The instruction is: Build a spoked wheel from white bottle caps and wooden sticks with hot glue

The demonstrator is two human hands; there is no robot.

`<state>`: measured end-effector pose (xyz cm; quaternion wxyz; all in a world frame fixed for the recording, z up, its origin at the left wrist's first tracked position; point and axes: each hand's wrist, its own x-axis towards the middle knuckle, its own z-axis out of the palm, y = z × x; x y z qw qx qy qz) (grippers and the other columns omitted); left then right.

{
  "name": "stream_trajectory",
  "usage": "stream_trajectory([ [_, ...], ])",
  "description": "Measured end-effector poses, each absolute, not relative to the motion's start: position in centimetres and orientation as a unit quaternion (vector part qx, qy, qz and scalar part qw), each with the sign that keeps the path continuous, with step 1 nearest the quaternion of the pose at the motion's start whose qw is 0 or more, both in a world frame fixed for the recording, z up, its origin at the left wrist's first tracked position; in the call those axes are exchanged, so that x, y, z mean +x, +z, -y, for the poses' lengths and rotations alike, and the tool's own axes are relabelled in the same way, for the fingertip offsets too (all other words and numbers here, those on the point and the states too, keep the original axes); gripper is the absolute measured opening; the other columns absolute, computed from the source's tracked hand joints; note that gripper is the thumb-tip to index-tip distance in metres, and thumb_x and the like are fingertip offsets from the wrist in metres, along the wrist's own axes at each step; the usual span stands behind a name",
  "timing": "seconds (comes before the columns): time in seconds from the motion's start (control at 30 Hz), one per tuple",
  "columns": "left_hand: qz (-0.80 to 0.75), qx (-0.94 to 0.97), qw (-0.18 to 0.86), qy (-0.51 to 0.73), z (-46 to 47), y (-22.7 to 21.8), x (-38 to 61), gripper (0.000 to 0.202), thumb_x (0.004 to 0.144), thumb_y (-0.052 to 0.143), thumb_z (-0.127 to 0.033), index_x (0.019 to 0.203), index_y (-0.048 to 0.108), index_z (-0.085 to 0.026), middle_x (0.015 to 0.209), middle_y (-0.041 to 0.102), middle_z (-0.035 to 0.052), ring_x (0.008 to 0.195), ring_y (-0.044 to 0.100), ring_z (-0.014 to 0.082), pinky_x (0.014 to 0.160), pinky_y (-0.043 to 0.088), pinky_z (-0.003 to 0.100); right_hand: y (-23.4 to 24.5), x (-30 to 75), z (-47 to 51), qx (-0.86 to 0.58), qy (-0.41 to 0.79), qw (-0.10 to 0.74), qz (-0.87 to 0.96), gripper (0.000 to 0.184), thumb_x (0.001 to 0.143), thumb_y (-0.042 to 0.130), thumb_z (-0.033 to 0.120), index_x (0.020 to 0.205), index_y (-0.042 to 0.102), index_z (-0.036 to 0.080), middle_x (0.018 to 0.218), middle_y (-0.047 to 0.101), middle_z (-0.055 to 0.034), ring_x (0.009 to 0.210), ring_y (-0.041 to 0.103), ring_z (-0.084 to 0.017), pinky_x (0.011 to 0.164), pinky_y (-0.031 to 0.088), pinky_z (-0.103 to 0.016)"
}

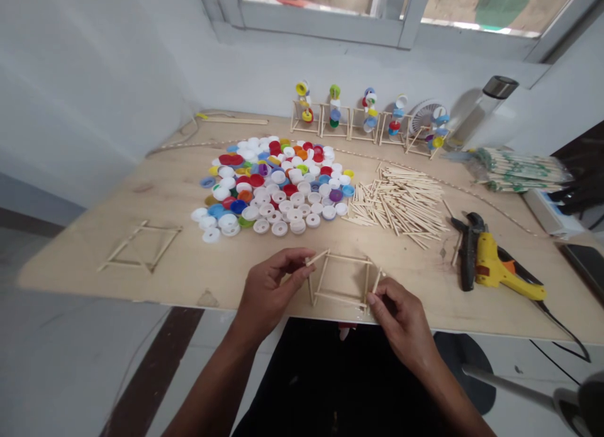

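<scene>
A small frame of thin wooden sticks point(346, 259) stands at the table's front edge, between my two hands. My left hand point(278, 283) pinches a stick at the frame's left upper corner between thumb and forefinger. On the other side, my right hand point(399, 308) has its thumb and fingers closed on a slanted stick at the frame's right side. A second stick frame point(163, 248) rests on the table to the left. Behind the hands lie a pile of loose sticks point(401, 201) and a spread of coloured and white bottle caps point(283, 198).
A yellow glue gun point(495, 267) lies at right, its cord hanging over the edge. Several stick stands with cap wheels point(335, 113) line the wall, near a small fan point(425, 116) and a glass bottle point(481, 113). Bagged sticks point(521, 169) and a phone point(585, 264) lie far right.
</scene>
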<state>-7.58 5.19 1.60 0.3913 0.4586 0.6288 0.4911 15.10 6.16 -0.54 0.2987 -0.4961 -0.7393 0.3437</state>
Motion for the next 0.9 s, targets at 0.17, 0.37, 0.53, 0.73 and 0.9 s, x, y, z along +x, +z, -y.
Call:
stream_trajectory([
  [0.17,-0.618,0.475,0.388,0.492,-5.3,1.4,-7.5,0.024,0.071,0.069,-0.032,0.091,0.071,-0.020,0.079,0.070,0.0012,0.072,0.063,0.0141,0.071,0.052,0.025,-0.5,15.2,-6.2,-0.490,0.337,0.293,0.749,0.023,0.091,0.048,0.030,0.070,0.051,0.021,0.067,0.053,0.0001,0.064,0.052,-0.015,0.061,0.041,-0.025],
  [0.37,-0.618,0.496,0.376,0.480,-5.3,1.2,-7.4,0.023,0.073,0.067,-0.031,0.092,0.070,-0.019,0.079,0.069,0.0007,0.072,0.062,0.0133,0.072,0.051,0.024,-0.7,15.3,-6.3,-0.488,0.323,0.281,0.761,0.022,0.090,0.048,0.029,0.069,0.049,0.021,0.066,0.053,0.0006,0.065,0.052,-0.015,0.061,0.040,-0.024],
  [0.53,-0.616,0.518,0.360,0.472,-5.2,1.1,-7.4,0.024,0.076,0.065,-0.030,0.097,0.068,-0.020,0.081,0.067,0.0001,0.073,0.060,0.0125,0.073,0.050,0.024,-0.6,15.4,-6.3,-0.487,0.324,0.273,0.764,0.022,0.090,0.048,0.028,0.069,0.050,0.021,0.067,0.054,0.0004,0.066,0.053,-0.015,0.062,0.040,-0.024],
  [0.73,-0.618,0.521,0.357,0.469,-4.5,0.5,-7.3,0.030,0.077,0.063,-0.029,0.106,0.064,-0.021,0.081,0.064,-0.0018,0.074,0.060,0.0112,0.074,0.049,0.023,-0.5,15.2,-6.3,-0.488,0.326,0.267,0.765,0.023,0.090,0.048,0.029,0.069,0.048,0.021,0.067,0.053,0.0005,0.066,0.053,-0.016,0.063,0.039,-0.025],
  [0.9,-0.626,0.544,0.351,0.434,-3.7,0.3,-7.2,0.026,0.079,0.058,-0.029,0.102,0.063,-0.019,0.079,0.066,-0.0011,0.072,0.062,0.0129,0.071,0.051,0.024,-0.4,15.2,-6.3,-0.488,0.323,0.265,0.767,0.023,0.090,0.048,0.029,0.068,0.047,0.021,0.066,0.051,0.0011,0.064,0.051,-0.015,0.061,0.038,-0.024],
])
